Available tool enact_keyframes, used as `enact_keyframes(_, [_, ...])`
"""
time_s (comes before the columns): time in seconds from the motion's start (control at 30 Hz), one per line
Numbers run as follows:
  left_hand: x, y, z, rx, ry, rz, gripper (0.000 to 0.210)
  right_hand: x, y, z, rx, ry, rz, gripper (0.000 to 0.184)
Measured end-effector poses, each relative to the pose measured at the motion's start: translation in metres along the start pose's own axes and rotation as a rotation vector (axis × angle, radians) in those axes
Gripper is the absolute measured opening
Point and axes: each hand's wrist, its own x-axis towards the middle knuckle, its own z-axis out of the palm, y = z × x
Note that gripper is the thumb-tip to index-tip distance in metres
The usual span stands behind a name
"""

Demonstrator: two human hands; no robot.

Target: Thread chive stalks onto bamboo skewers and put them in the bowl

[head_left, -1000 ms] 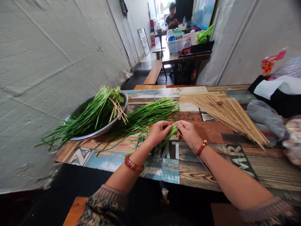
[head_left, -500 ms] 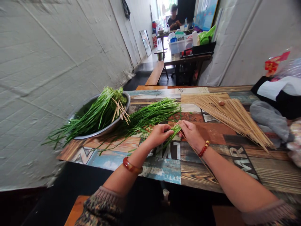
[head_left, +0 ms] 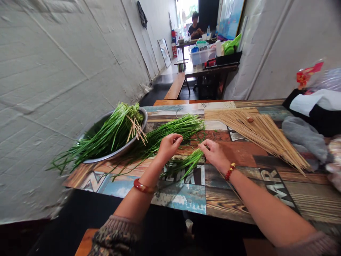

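An open gap lies between the fingertips of the left hand [head_left: 170, 145] and right hand [head_left: 215, 153], with a small green bunch [head_left: 193, 160] slanting across its near side. Just beyond the left fingers, the heap of green stems [head_left: 178, 127] bars the way; farther left stands the metal basin [head_left: 145, 119]. Rightward of the right fingers, bare tabletop [head_left: 238, 151] gives passage as far as the fanned skewers [head_left: 269, 138].

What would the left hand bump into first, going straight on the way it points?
Likely the pile of green stems just ahead of the left hand, though depth is hard to judge.
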Motion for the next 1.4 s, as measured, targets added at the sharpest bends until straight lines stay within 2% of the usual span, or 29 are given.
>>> enact_keyframes(0.17, [0.018, -0.002, 0.011, 0.177, -0.019, 0.151, 0.020, 0.000, 0.000, 0.001, 0.071, -0.017, 0.047, 0.034])
enact_keyframes(0.27, [0.028, 0.001, 0.014, 0.352, 0.046, 0.225, 0.023, 0.000, 0.002, 0.002, 0.089, -0.019, 0.052, 0.033])
enact_keyframes(0.33, [0.035, 0.000, 0.012, 0.492, 0.090, 0.212, 0.027, 0.001, 0.003, 0.002, 0.093, -0.018, 0.053, 0.033])
enact_keyframes(0.43, [0.044, -0.004, 0.006, 0.667, 0.073, 0.146, 0.035, 0.001, 0.004, 0.003, 0.104, -0.013, 0.047, 0.033])
enact_keyframes(0.6, [0.054, -0.014, 0.001, 0.792, 0.054, 0.063, 0.049, 0.001, 0.006, 0.005, 0.117, -0.011, 0.049, 0.030])
enact_keyframes(0.67, [0.056, -0.015, 0.000, 0.824, 0.042, 0.054, 0.046, 0.001, 0.006, 0.005, 0.108, -0.006, 0.052, 0.029])
enact_keyframes(0.77, [0.056, -0.012, -0.003, 0.868, 0.004, 0.058, 0.029, 0.001, 0.006, 0.005, 0.102, -0.003, 0.050, 0.029])
enact_keyframes(0.87, [0.049, -0.003, -0.005, 0.868, 0.028, 0.102, 0.019, 0.002, 0.006, 0.004, 0.097, 0.000, 0.052, 0.030])
enact_keyframes(1.0, [0.029, 0.009, -0.003, 0.855, 0.101, 0.170, 0.020, 0.002, 0.004, 0.003, 0.103, -0.001, 0.046, 0.031])
enact_keyframes(1.1, [0.011, 0.012, 0.003, 0.848, -0.011, 0.211, 0.018, 0.002, 0.002, 0.003, 0.111, 0.000, 0.051, 0.031])
enact_keyframes(1.2, [-0.002, 0.008, 0.004, 0.763, -0.126, 0.222, 0.030, 0.001, 0.002, 0.003, 0.115, -0.009, 0.055, 0.031])
enact_keyframes(1.3, [-0.003, 0.003, -0.005, 0.633, -0.138, 0.238, 0.043, 0.001, 0.002, 0.003, 0.100, -0.008, 0.063, 0.031])
enact_keyframes(1.4, [0.005, 0.001, -0.016, 0.500, -0.064, 0.234, 0.032, 0.001, 0.002, 0.003, 0.085, -0.008, 0.068, 0.031])
